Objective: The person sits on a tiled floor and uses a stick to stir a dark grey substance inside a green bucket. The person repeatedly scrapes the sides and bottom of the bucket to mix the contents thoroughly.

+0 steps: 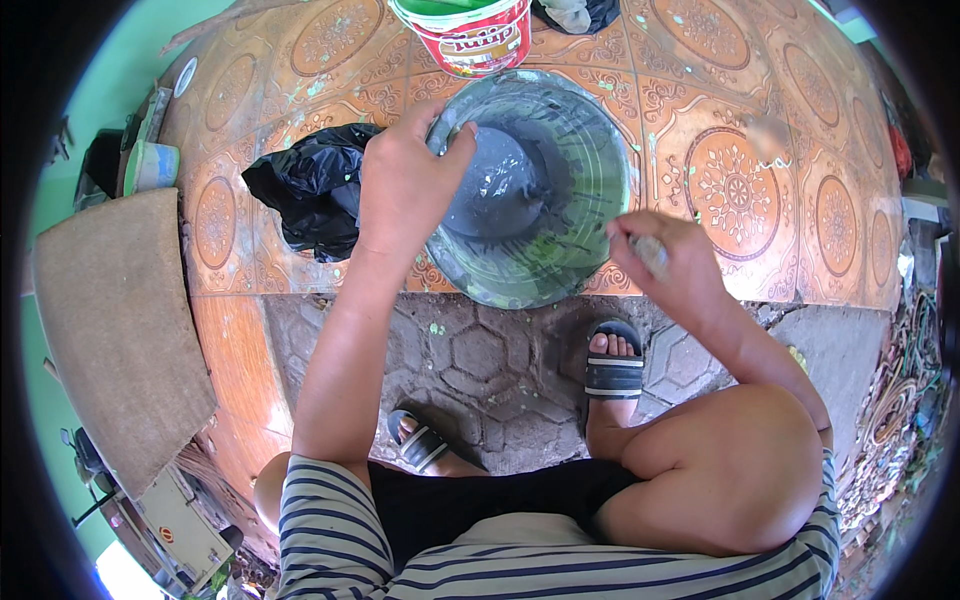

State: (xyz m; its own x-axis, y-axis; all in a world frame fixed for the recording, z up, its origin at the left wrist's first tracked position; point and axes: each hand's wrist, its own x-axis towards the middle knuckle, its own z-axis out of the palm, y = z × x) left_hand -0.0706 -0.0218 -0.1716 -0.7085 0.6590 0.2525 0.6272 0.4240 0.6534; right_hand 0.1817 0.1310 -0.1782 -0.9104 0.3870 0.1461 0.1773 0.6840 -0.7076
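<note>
Striped shirt [560, 572] and black shorts [500, 505] at lower edge, torso cut off. Right knee bent up; left one mostly hidden behind the left arm. Dark sandals with pale stripes on paving: right sandal [614, 377] clear, left sandal [425, 447] partly lost in shadow.

Right hand [685, 265] off the basin's right rim, fingers curled round a pale object [655, 258]; blurred and mostly covered by the fingers, kind can't be told. Left hand [410, 185] pinching the basin's upper-left rim, thumb toward the inside, fingertips partly out of sight.

Basin [592, 200] dark, smeared green-grey inside, on the orange tiles [735, 195] at their front edge, between the hands. Grey wet mix [480, 205] in its bottom, left part covered by the left hand. Black plastic bag [310, 185] just left, crumpled, contents unseen, partly behind the left hand and forearm.

Beyond: red-and-white bucket [485, 45], top cut off; another dark bag [590, 15], also cropped, grey stuff in it unclear.
</note>
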